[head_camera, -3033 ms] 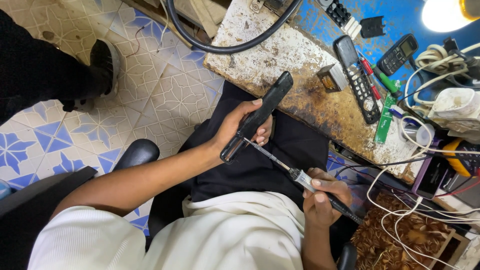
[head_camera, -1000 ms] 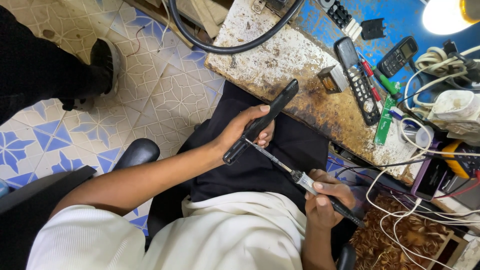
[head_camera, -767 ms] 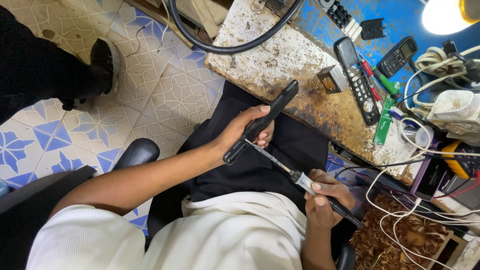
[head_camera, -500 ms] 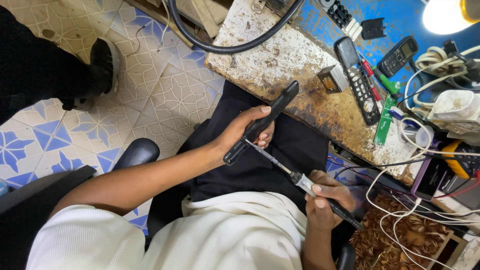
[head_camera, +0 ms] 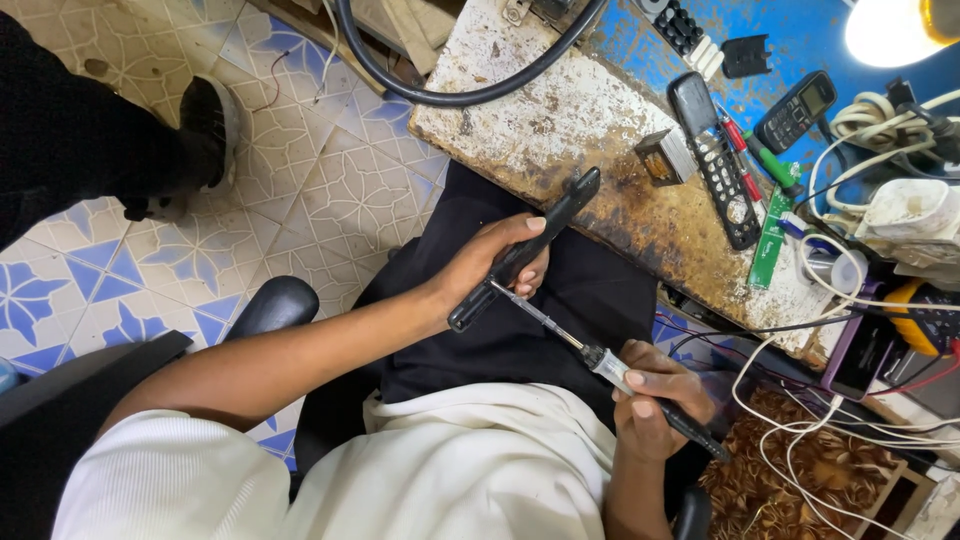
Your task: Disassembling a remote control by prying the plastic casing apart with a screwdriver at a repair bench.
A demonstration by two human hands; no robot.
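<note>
Change: none, pose kept | my left hand (head_camera: 495,262) grips black remote (head_camera: 527,248) edge-up for access | my right hand (head_camera: 655,400) clamps screwdriver (head_camera: 590,352), tip seated

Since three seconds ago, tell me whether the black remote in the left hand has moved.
Yes. The remote has tilted; its top end sits nearer the workbench edge.

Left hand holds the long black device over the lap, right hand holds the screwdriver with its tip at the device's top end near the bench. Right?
Not quite. In the head view the screwdriver tip meets the black device at its lower end, beside the left hand. The right hand grips the handle.
</note>
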